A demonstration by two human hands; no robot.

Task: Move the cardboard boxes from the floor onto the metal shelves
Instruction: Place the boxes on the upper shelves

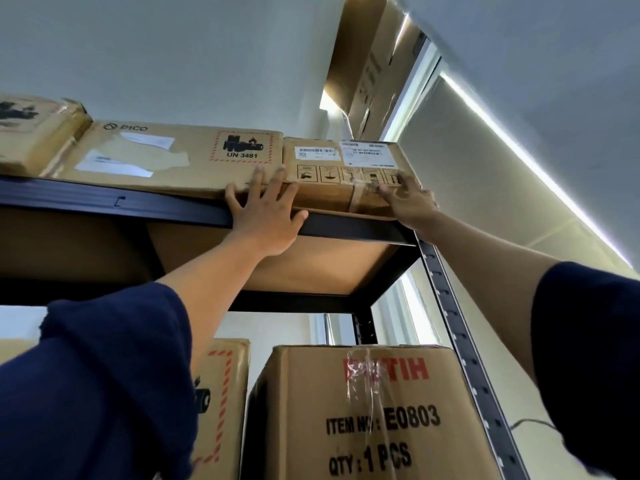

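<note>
Cardboard boxes are the business at this moment, and the one in hand is the small labelled box sitting at the right end of the top shelf, touching the right side of the PICO box. Its front bottom edge is overhanging the shelf lip a little, so it is probably not fully seated yet.

The left hand is lying flat, fingers straight and spread, pressing where the PICO box and the small labelled box are meeting, with the palm over the shelf lip. The right hand is reaching to the taped lower right corner of the small labelled box, fingers extended against its face; neither hand is curling round anything.

Doing this step well is likely a matter of pushing evenly with both palms, straight back from the shelf lip, so the box is sliding squarely instead of pivoting toward the upright post just right of it. Keeping it snug against the PICO box should be stopping it from drifting off the open end.

Below the top shelf, a large PUTIH box is already standing on the next level.
</note>
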